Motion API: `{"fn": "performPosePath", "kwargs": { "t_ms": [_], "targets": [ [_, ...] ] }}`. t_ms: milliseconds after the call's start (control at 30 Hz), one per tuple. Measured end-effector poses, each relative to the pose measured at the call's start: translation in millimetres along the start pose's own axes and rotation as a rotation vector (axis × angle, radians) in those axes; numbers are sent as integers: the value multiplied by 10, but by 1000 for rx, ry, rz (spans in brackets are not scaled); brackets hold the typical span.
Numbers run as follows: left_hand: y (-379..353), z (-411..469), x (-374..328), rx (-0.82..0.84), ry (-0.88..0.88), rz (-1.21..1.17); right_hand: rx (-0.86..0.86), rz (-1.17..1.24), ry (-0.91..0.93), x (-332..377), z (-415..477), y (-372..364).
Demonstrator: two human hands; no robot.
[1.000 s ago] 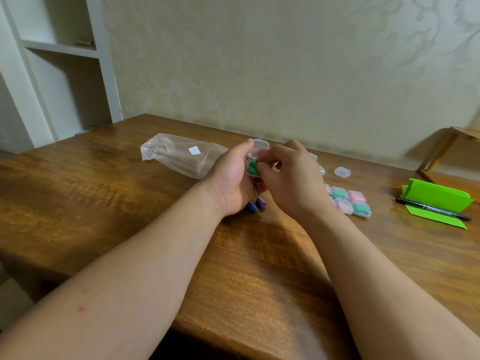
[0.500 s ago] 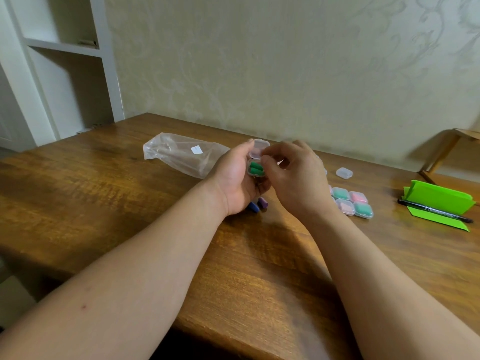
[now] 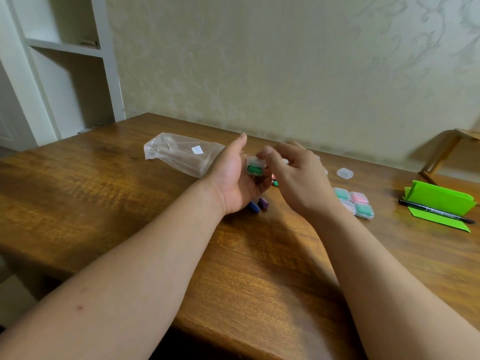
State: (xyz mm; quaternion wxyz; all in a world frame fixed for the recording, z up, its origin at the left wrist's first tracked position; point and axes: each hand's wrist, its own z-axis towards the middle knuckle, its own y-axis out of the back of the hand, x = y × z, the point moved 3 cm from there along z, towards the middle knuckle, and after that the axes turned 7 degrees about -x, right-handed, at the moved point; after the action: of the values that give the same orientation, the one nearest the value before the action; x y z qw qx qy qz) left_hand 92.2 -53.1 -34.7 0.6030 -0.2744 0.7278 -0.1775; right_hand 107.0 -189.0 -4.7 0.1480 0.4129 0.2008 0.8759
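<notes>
The small clear plastic box of green pieces is gripped in the cupped left hand just above the wooden worktop, while the right hand, immediately to its right, pinches the lid's upper edge with curled fingers.

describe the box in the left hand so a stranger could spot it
On the wooden table, right of the clear plastic bag, the left hand holds a small clear box. Unlike the boxes lying further right, it is off the table, with green pieces inside.
</notes>
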Motion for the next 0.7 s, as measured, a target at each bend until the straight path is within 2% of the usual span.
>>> {"fn": "performPosePath", "kwargs": {
  "t_ms": [100, 167, 500, 700],
  "targets": [
    [27, -8, -39, -8, 13, -30, 63, -142, 124, -2, -42, -84],
    [36, 17, -39, -34, 5, -14, 79, -204, 144, -32, -48, -114],
    [-37, 13, 23, -34, -143, 193, 48, -90, 20, -141, -12, -56],
    [-16, 29, 17, -51, -175, 169, 60, -81, 5, -253, 0, -119]
  ]
}}
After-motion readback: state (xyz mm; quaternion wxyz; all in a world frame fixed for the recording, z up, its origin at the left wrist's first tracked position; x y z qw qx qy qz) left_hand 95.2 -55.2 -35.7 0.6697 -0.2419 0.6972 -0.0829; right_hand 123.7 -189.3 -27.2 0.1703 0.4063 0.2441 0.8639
